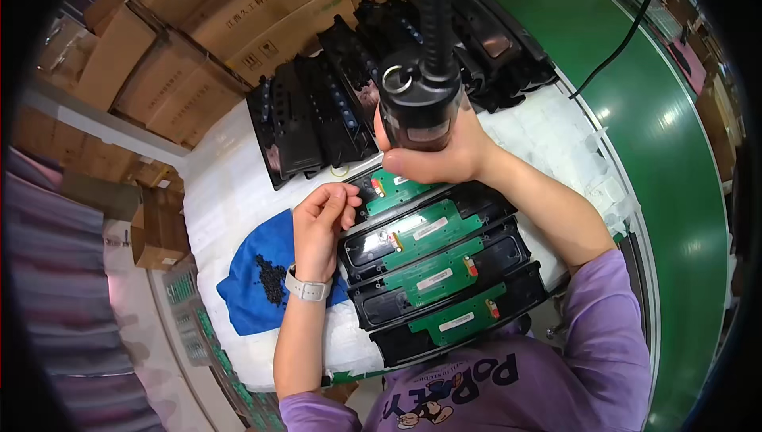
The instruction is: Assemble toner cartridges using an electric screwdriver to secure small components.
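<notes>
My right hand [456,154] is wrapped round a black electric screwdriver [417,91], held upright; its tip is hidden beneath the hand. Below it lies the farthest of several black plastic panels [496,202], lined up in front of me. Each panel carries a green circuit board [435,280] with a white label and a small red-and-white part. At the left end of that farthest panel, my left hand [321,218] is closed, thumb and fingertips together; anything between them is too small to make out. Small black screws [271,280] lie heaped on a blue cloth [246,313] left of my wrist.
More black plastic housings [290,126] stand in a row at the table's far side. Cardboard boxes [270,15] are stacked behind them. A black cable [631,35] hangs at the right over a green surface [675,170]. White sheeting [210,194] covers the tabletop.
</notes>
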